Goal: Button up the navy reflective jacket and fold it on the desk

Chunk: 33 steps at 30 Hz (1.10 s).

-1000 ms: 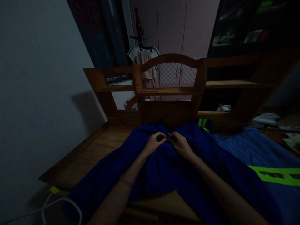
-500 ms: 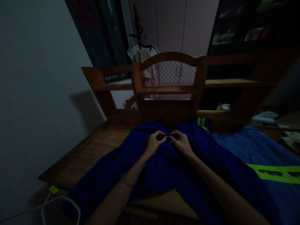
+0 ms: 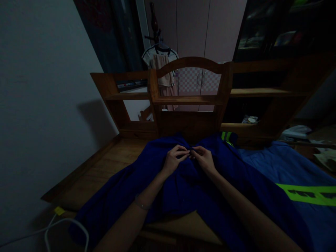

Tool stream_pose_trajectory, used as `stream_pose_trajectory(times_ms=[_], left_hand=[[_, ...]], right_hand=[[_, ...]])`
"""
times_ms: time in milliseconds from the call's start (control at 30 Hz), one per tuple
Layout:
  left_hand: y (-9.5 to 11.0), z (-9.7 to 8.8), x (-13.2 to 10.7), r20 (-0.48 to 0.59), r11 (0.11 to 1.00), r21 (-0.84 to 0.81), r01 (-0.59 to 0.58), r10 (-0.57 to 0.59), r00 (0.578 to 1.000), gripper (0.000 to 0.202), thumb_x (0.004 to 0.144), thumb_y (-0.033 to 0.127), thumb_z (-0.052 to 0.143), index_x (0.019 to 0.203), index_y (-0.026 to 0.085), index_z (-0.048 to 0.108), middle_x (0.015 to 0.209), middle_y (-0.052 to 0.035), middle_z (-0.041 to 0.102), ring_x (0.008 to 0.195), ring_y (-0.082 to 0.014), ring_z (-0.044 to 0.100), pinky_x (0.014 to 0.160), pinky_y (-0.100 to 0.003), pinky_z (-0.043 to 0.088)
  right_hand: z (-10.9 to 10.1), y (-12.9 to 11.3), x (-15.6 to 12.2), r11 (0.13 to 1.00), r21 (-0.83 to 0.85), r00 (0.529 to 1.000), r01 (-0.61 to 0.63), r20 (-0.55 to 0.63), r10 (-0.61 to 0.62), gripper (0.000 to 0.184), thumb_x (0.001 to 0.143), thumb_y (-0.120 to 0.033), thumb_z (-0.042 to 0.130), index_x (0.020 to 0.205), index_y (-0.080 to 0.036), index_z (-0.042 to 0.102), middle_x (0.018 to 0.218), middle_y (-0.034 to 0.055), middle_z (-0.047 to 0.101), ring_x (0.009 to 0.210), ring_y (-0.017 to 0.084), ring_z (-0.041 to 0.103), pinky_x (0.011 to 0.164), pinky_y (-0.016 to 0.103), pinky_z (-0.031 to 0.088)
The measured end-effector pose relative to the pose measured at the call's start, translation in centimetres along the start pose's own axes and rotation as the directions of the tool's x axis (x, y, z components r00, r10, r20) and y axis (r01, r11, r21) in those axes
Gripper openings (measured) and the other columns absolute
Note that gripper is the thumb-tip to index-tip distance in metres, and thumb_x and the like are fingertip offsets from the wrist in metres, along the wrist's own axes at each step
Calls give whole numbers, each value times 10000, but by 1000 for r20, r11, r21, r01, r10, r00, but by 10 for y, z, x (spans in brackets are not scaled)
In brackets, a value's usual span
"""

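Observation:
A dark blue work jacket [image 3: 136, 175] lies spread over a wooden desk, its sleeves reaching toward me on both sides. At its upper middle, near the collar, my left hand [image 3: 173, 159] pinches the cloth between thumb and fingers. Close against it, my right hand [image 3: 204, 158] also pinches the jacket's front edge. The fingertips of both hands nearly meet. Whatever small part lies between them is too dark and hidden to make out. A green-yellow reflective band [image 3: 227, 137] shows on the jacket's far right.
Behind the jacket rises a wooden shelf unit [image 3: 189, 101]. To the right lies a lighter blue garment [image 3: 278, 164] with a bright yellow-green stripe. A white cable [image 3: 65, 221] with a yellow tag loops at the lower left, by the wall [image 3: 47, 105].
My left fingers have shifted slightly right and straightened a little, and the fingertips have moved closer together. The jacket lies almost unchanged.

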State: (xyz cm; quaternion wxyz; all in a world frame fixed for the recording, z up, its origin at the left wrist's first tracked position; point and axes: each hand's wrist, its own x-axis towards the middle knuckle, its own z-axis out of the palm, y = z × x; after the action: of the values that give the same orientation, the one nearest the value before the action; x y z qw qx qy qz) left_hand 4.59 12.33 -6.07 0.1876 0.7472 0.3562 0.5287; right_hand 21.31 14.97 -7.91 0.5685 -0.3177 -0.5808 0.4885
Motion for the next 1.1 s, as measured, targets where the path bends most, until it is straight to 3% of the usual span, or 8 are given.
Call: stream_pose_trajectory(times_ms=[133, 300, 533, 967, 1100], left_hand=[[5, -1, 1, -11, 997, -54, 53, -53, 999, 187, 841, 317, 621, 943, 198, 723, 954, -65, 624, 921, -171, 587, 831, -277, 454], [7, -2, 5, -63, 948, -238, 211, -232, 971, 243, 884, 353, 549, 946, 159, 683, 922, -60, 658, 901, -171, 611, 846, -269, 451], [-4, -2, 6, -52, 894, -323, 311, -345, 937, 258, 796, 366, 658, 911, 138, 698, 925, -63, 680, 889, -183, 624, 825, -259, 462], [-3, -2, 7, -36, 911, -300, 282, -306, 951, 246, 783, 358, 670, 898, 142, 695, 902, -61, 675, 863, -176, 623, 811, -266, 464], [8, 0, 6, -121, 961, -190, 202, -227, 966, 216, 813, 354, 638, 859, 148, 682, 877, -57, 649, 844, -169, 612, 781, -270, 468]], right_hand=[[0, -1, 0, 998, 48, 999, -49, -8, 49, 444, 710, -499, 798, 853, -120, 616, 667, 63, 615, 578, 175, 589, 538, 205, 445], [-1, -6, 1, 992, 74, 994, -103, 29, 101, 433, 700, -480, 807, 855, -117, 631, 666, 68, 620, 571, 169, 582, 548, 206, 435], [3, -14, -2, 992, 51, 991, -118, 70, 114, 430, 671, -476, 826, 851, -130, 644, 638, 46, 609, 565, 163, 573, 552, 210, 413], [8, -21, -4, 981, 62, 983, -182, 15, 182, 494, 632, -536, 820, 875, -142, 647, 650, 43, 605, 593, 190, 585, 529, 224, 419], [8, -16, -5, 967, 151, 979, -203, 15, 203, 456, 655, -480, 822, 892, -127, 657, 664, 48, 607, 600, 167, 567, 551, 209, 416]])
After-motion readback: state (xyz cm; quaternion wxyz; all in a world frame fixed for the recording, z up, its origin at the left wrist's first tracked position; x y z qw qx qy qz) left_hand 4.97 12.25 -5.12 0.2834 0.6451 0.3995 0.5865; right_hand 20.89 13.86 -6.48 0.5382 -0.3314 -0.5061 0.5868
